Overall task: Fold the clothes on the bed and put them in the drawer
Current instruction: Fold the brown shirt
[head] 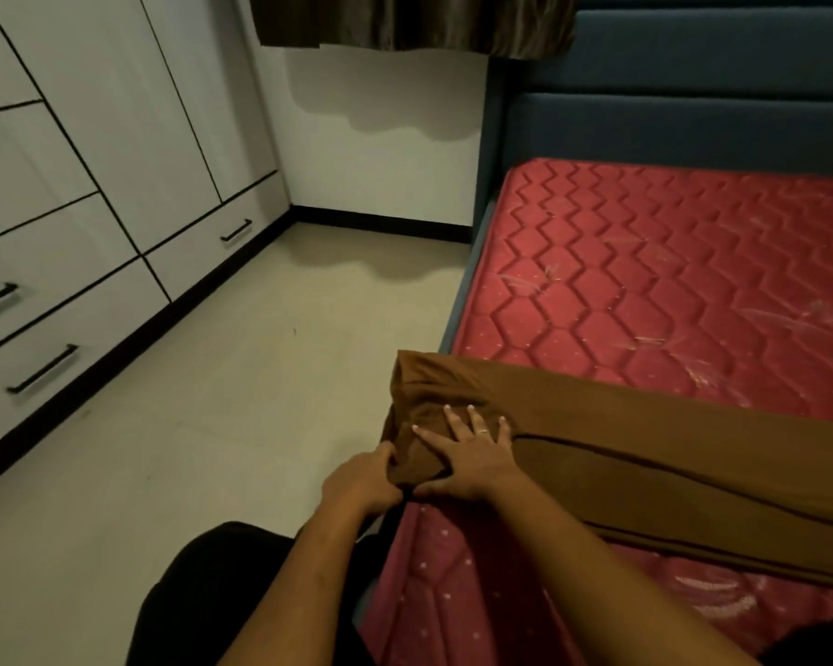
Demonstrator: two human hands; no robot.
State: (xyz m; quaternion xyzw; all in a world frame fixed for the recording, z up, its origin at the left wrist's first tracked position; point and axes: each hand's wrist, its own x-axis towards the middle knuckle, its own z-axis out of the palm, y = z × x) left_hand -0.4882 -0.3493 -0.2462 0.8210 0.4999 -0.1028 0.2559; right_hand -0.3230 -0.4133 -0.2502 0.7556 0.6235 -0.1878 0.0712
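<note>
A brown garment lies stretched across the near part of the red quilted mattress, running off to the right edge of view. Its left end is bunched at the bed's left side. My right hand lies flat on that bunched end, fingers spread, a ring on one finger. My left hand grips the cloth's lower left corner at the mattress edge, fingers curled into the fabric. White drawers with black bar handles line the wardrobe base on the left.
A white wardrobe fills the left wall. Beige floor lies between it and the bed. A blue padded headboard stands behind the mattress. A dark curtain hangs at the top. My dark-clothed leg is at the bottom.
</note>
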